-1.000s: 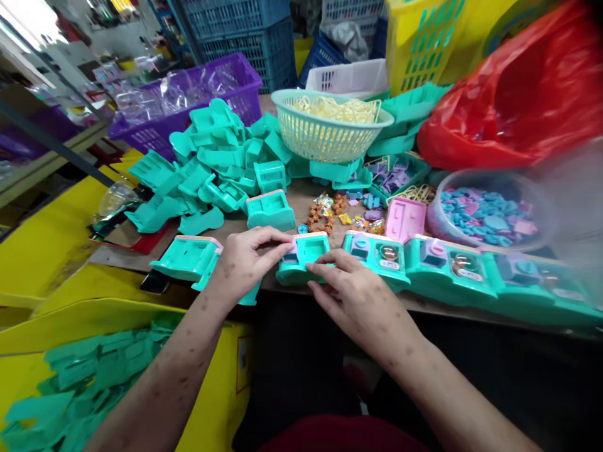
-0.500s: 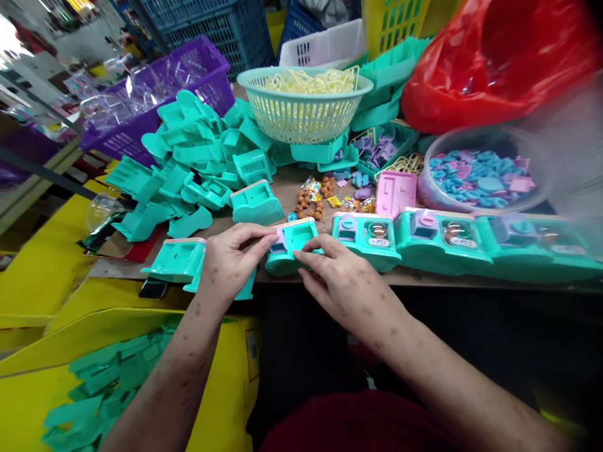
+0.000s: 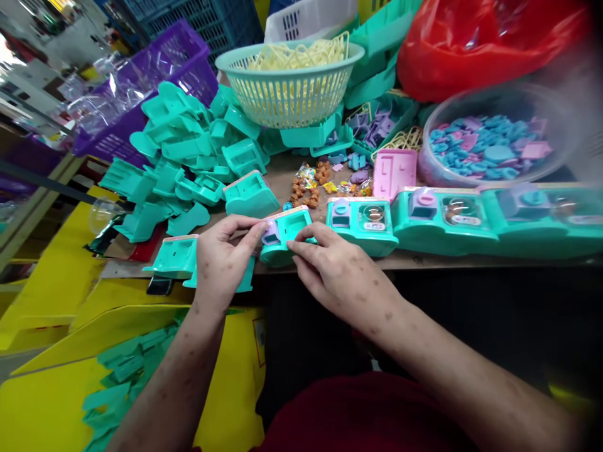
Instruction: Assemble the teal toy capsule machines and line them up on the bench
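The left hand (image 3: 221, 260) and the right hand (image 3: 339, 276) meet over a teal toy shell (image 3: 287, 235) that lies at the near edge of the tabletop (image 3: 424, 260). The left fingers (image 3: 252, 229) pinch a small lilac piece (image 3: 271, 231) at the shell's left end, thumb below and forefinger above, so that hand is closed on the piece. The right fingers (image 3: 306, 242) are spread and pressed on the shell's near side and front lip, holding it down rather than wrapping it. Under the left palm sits another teal shell (image 3: 176, 257), partly covered by the wrist. Just right of the right fingertips runs a row of finished teal toy machines (image 3: 362, 220), side by side along the tabletop edge, each with a small clear dome. Beyond the fingers lie wrapped candies and brown bits (image 3: 311, 185), and beside them a pink panel (image 3: 394, 172). Farther out from the left fingers is a heap of loose teal shells (image 3: 188, 150), with a purple crate (image 3: 155, 75) of clear plastic domes behind it. Straight past both hands stands a pale green basket (image 3: 287, 88) of yellow strands, and off to the right a clear bowl (image 3: 490, 141) of blue and pink parts, under a red plastic bag (image 3: 485, 44). Below the left forearm a yellow bin (image 3: 47, 402) holds more teal pieces.
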Action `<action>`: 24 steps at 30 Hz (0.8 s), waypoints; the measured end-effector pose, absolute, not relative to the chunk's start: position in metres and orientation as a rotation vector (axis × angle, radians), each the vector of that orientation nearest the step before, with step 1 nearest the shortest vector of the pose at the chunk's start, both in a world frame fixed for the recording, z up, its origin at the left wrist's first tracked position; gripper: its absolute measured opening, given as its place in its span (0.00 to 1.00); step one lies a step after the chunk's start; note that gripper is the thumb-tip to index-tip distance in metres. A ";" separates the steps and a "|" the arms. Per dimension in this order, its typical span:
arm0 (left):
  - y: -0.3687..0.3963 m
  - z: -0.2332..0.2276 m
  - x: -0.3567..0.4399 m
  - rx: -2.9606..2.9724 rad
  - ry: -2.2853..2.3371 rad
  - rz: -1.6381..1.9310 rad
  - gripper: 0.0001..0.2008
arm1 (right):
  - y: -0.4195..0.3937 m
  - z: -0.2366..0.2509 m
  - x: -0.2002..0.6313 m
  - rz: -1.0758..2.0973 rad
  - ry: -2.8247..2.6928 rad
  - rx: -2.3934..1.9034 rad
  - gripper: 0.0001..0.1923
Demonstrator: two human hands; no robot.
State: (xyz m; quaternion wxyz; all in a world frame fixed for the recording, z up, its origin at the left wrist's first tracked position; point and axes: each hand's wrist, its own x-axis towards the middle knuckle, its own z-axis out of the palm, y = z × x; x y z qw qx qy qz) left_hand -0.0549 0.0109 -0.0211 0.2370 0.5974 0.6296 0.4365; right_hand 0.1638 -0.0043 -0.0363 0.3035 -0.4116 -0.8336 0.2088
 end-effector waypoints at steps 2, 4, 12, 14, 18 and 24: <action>0.010 -0.022 -0.053 1.640 1.736 1.227 0.08 | -0.004 -0.037 0.164 0.550 -2.197 -1.075 0.16; 0.009 -0.022 -0.052 1.650 1.726 1.234 0.08 | -0.003 -0.039 0.165 0.548 -2.188 -1.062 0.16; 0.006 -0.021 -0.062 1.827 1.669 1.154 0.08 | -0.003 -0.041 0.167 0.576 -2.170 -1.064 0.17; 0.006 -0.022 -0.068 2.039 1.675 1.082 0.09 | -0.003 -0.041 0.167 0.584 -2.165 -1.062 0.17; 0.009 -0.022 -0.077 2.250 1.662 1.003 0.09 | -0.003 -0.042 0.167 0.590 -2.151 -1.063 0.17; 0.012 -0.015 -0.075 2.361 1.601 0.953 0.11 | -0.003 -0.042 0.167 0.606 -2.156 -1.067 0.16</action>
